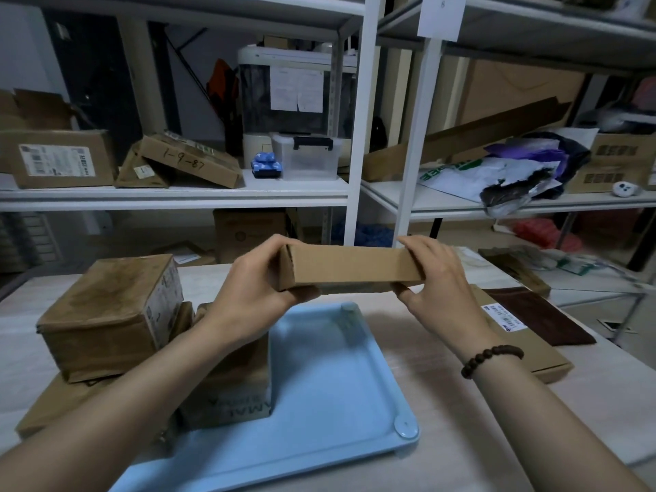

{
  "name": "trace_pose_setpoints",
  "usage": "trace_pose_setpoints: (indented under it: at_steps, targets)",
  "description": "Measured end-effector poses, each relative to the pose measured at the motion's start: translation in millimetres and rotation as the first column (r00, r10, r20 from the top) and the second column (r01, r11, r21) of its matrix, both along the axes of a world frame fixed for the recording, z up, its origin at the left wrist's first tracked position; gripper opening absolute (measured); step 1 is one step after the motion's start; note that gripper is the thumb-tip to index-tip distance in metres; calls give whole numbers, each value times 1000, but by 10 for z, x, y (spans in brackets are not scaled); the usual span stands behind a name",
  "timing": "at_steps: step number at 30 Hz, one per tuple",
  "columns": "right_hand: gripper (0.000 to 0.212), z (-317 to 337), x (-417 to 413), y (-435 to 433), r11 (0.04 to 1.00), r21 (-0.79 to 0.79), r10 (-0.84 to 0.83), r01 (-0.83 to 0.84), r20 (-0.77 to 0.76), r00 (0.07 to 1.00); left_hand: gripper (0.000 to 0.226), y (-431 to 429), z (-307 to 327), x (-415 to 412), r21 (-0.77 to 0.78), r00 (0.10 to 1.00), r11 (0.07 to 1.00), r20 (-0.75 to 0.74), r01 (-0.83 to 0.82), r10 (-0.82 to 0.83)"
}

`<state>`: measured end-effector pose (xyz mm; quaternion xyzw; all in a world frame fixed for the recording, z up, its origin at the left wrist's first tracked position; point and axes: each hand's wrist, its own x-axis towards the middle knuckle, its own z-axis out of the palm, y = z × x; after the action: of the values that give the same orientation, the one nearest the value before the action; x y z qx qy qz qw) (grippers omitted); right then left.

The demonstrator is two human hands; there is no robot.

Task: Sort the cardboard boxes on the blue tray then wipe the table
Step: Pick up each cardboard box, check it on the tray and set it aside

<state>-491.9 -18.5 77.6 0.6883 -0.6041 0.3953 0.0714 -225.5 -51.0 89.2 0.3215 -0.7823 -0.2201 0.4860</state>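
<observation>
left hand (253, 289) grips long cardboard box (349, 266) left end | right hand (438, 282) fingers grasp right end | box held level above blue tray (330, 395) on desk (454, 445)

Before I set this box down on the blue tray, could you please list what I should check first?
1. Left hand grips one end of the held box: ok.
2. Right hand grips the other end: ok.
3. Bare room on the blue tray below the box: ok.
4. Printed box on the tray or only beside it: cannot tell.
5. Dark cloth in view for wiping, right of the tray: ok.
</observation>
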Motion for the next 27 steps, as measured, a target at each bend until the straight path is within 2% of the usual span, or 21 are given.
trace_pose_setpoints:
  at_steps: [2,5,7,9,11,14,16,20,24,27]
  targets:
    - [61,-1,-46,2,999,38,1,-2,30,1000,52,-30,-18,45,50,1000,999,2,16,-16]
    - [49,16,-38,22,996,55,65,-72,130,989,59,-73,-42,86,35,1000,999,24,-13,12]
    - [49,37,-21,37,996,37,72,-80,176,982,73,-81,-50,94,3,996,996,3,-87,87]
    - [48,76,5,50,997,9,73,-75,148,986,87,-67,-23,89,-59,984,983,8,-177,177]
    - [48,138,67,56,996,-23,93,-91,75,993,88,-49,14,63,-207,965,956,113,-210,236]
    - [49,260,209,71,987,-63,145,-147,-37,989,83,-43,48,-17,-450,891,883,337,-132,305]
    - [54,318,313,96,977,-86,188,-194,-79,979,81,-37,60,-74,-489,852,866,404,-107,333]
    - [72,358,461,141,951,-166,244,-262,-123,962,69,-17,80,-126,-427,877,891,359,-151,321]
    - [95,290,411,75,958,-174,201,-228,-158,967,53,-52,58,-92,-215,955,959,190,-186,228]
    - [109,201,363,28,974,-137,176,-180,-45,983,51,-92,23,-14,-58,970,976,112,-212,217]
